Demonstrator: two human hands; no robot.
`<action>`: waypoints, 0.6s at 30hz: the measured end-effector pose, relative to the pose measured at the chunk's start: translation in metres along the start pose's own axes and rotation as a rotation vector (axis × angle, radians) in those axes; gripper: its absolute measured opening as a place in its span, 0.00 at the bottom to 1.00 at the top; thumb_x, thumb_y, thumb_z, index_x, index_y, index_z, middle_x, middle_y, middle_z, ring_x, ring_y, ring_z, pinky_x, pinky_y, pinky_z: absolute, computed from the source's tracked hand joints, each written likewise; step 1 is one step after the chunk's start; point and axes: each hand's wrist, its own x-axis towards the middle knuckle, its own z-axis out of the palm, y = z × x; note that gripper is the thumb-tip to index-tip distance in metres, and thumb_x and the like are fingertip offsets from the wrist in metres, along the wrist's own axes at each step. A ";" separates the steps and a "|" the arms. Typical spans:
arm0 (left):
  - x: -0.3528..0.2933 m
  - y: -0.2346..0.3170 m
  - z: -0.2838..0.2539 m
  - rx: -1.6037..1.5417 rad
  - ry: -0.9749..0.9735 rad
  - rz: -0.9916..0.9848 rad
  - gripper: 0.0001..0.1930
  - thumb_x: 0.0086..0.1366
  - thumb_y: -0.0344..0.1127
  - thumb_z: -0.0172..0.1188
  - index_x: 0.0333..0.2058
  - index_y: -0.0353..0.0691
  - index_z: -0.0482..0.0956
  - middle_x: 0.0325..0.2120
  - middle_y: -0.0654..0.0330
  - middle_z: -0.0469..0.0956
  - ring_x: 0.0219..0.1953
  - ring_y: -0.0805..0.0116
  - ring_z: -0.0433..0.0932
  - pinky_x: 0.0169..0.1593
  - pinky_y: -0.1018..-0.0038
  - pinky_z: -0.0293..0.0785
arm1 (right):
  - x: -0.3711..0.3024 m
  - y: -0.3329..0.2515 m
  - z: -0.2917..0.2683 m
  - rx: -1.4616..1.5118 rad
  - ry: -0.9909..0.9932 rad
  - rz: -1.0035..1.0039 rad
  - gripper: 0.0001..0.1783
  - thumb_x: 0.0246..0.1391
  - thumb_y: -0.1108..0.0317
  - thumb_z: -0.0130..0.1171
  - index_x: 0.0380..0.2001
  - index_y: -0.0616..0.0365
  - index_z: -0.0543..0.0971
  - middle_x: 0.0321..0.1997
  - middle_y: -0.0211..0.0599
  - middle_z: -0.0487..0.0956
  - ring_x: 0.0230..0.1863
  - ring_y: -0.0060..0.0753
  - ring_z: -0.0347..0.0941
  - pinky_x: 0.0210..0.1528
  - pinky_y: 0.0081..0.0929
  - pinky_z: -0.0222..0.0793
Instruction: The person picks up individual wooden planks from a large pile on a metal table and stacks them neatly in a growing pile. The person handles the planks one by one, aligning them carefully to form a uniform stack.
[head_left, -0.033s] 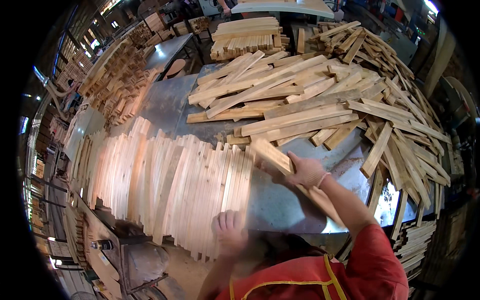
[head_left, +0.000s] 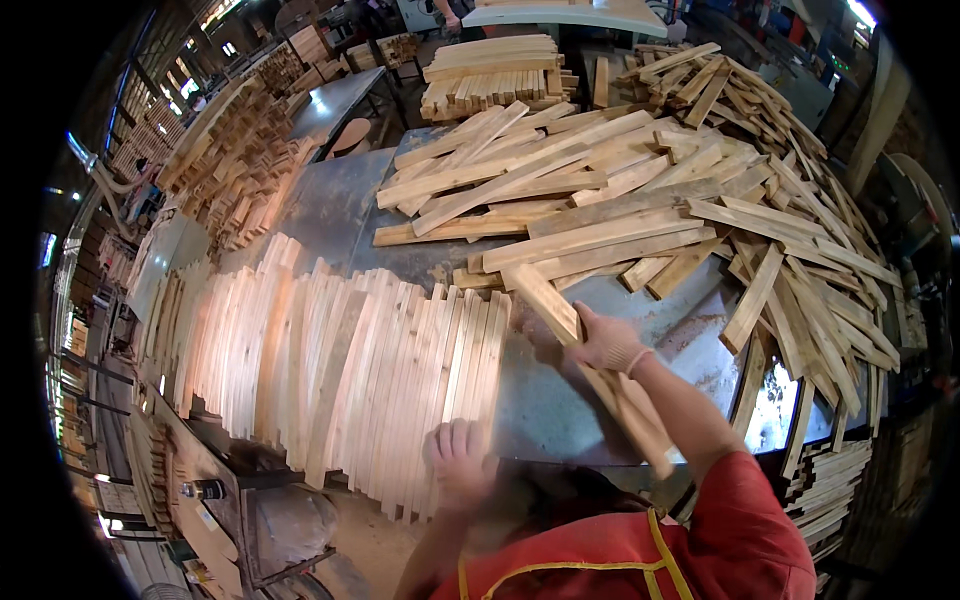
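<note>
My right hand (head_left: 606, 340) is closed around a wooden slat (head_left: 545, 300), held tilted above the metal tabletop (head_left: 545, 405). The slat's far end points to the upper left, toward the loose pile, and its near end comes down toward my body. A second strip seems to lie along its lower part, though I cannot tell for sure. My left hand (head_left: 461, 455), somewhat blurred, rests with fingers extended at the near right end of a tight row of pale slats (head_left: 350, 370) set side by side.
A heap of loose slats (head_left: 600, 200) covers the far and right parts of the table. Behind it stands a neat stack of slats (head_left: 490, 75). More piled wood (head_left: 235, 165) is at the far left. A clear plastic bag (head_left: 295, 525) sits low at the near left.
The slat in my right hand has turned slightly: its far end shifted right and away, its near end left and closer to me. My left hand has stayed in place.
</note>
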 end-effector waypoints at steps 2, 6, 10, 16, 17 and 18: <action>0.002 -0.003 0.001 -0.097 -0.057 -0.051 0.41 0.57 0.55 0.68 0.64 0.36 0.72 0.62 0.48 0.68 0.68 0.45 0.63 0.75 0.43 0.51 | 0.012 0.004 0.054 0.401 0.138 0.091 0.41 0.52 0.47 0.68 0.64 0.58 0.72 0.51 0.58 0.85 0.51 0.60 0.84 0.55 0.49 0.78; 0.021 0.021 -0.003 -0.152 -0.194 -0.128 0.49 0.56 0.63 0.70 0.68 0.37 0.68 0.66 0.49 0.67 0.72 0.50 0.59 0.77 0.45 0.48 | -0.003 -0.019 0.156 1.044 0.287 0.188 0.35 0.55 0.54 0.69 0.60 0.65 0.74 0.48 0.59 0.86 0.50 0.54 0.84 0.56 0.45 0.78; 0.032 0.032 0.006 0.116 -0.246 -0.071 0.47 0.60 0.58 0.67 0.70 0.33 0.65 0.70 0.46 0.63 0.74 0.44 0.56 0.77 0.41 0.46 | -0.008 -0.032 0.153 0.395 -0.212 -0.001 0.38 0.56 0.46 0.67 0.61 0.64 0.75 0.53 0.65 0.84 0.53 0.63 0.82 0.58 0.47 0.77; 0.047 0.044 0.012 0.063 -0.199 -0.160 0.43 0.50 0.44 0.66 0.65 0.30 0.68 0.65 0.41 0.65 0.68 0.35 0.61 0.70 0.33 0.53 | 0.029 -0.052 -0.021 0.087 0.317 -0.139 0.41 0.56 0.45 0.67 0.68 0.55 0.74 0.56 0.57 0.84 0.58 0.62 0.80 0.61 0.50 0.76; 0.059 0.049 0.012 0.067 -0.195 -0.127 0.43 0.49 0.43 0.66 0.65 0.30 0.68 0.64 0.40 0.65 0.67 0.34 0.61 0.70 0.32 0.53 | 0.072 0.001 -0.044 -0.075 0.528 -0.267 0.45 0.54 0.48 0.71 0.71 0.55 0.71 0.58 0.56 0.83 0.59 0.61 0.79 0.61 0.50 0.76; 0.060 0.046 0.016 0.058 -0.184 -0.115 0.43 0.49 0.42 0.66 0.64 0.31 0.68 0.64 0.40 0.66 0.67 0.34 0.62 0.70 0.32 0.54 | 0.100 0.023 -0.079 -0.232 0.626 -0.316 0.46 0.52 0.50 0.74 0.71 0.56 0.71 0.63 0.54 0.80 0.60 0.58 0.79 0.61 0.48 0.76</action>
